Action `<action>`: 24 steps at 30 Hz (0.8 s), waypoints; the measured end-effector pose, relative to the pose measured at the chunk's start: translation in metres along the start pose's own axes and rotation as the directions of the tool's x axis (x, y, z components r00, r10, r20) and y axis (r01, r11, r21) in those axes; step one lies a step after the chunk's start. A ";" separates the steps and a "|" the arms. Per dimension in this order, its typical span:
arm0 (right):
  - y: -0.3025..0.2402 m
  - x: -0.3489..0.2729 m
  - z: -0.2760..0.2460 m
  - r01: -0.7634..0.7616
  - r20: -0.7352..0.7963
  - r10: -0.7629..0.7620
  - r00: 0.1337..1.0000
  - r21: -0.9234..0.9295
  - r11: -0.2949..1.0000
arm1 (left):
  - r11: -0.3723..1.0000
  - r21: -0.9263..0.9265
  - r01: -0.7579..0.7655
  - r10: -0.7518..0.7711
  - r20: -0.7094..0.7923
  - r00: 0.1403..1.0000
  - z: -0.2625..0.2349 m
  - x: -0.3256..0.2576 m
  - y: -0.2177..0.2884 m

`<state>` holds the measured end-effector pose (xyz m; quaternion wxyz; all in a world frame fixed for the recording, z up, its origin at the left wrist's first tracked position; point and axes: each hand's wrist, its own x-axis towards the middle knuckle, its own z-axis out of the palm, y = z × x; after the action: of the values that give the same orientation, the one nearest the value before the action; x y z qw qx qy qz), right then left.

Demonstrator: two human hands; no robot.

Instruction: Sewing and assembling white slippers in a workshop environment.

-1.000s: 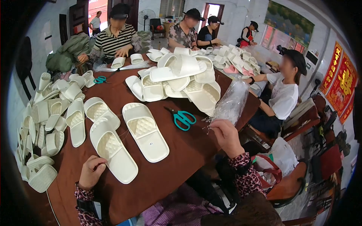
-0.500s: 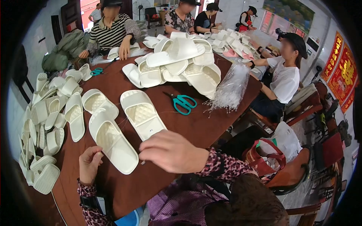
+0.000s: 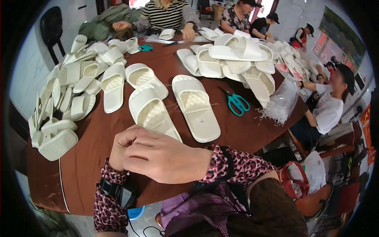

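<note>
My left hand [image 3: 120,148] and my right hand [image 3: 167,158] meet over the near table edge, fingers closed and pressed together. Whatever they pinch is mostly hidden; a tiny pale tip pokes out beneath the right fingers. Just beyond them lies a cream slide slipper [image 3: 152,112], its near end covered by my hands. To its right rests another cream slipper [image 3: 197,114] with a small sticker on the insole. Thin clear threads run between these slippers. Teal-handled scissors [image 3: 238,103] lie farther right.
Cream slippers are heaped at the left [image 3: 73,85] and piled high [image 3: 237,53] at the far middle of the brown table [image 3: 98,158]. A bundle of clear plastic threads [image 3: 280,103] lies on the right edge. Several co-workers sit around; a red-handled bag [image 3: 302,183] stands at lower right.
My hands, apart on either side of the near slipper before, have come together, with the right moving left to the left hand. The view has turned left, shifting the table contents rightward.
</note>
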<state>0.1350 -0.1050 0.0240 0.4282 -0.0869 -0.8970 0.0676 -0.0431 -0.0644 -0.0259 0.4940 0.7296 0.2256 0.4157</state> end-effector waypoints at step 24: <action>0.030 -0.047 -0.023 -0.701 0.185 0.690 0.700 -0.009 0.714 | 0.929 -0.369 -0.038 -0.097 -0.341 0.935 0.008 0.000 -0.007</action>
<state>0.1847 -0.0850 -0.0029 0.2930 -0.3991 -0.8292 0.2594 -0.0354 -0.0660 -0.0332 0.5800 0.5334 0.2394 0.5672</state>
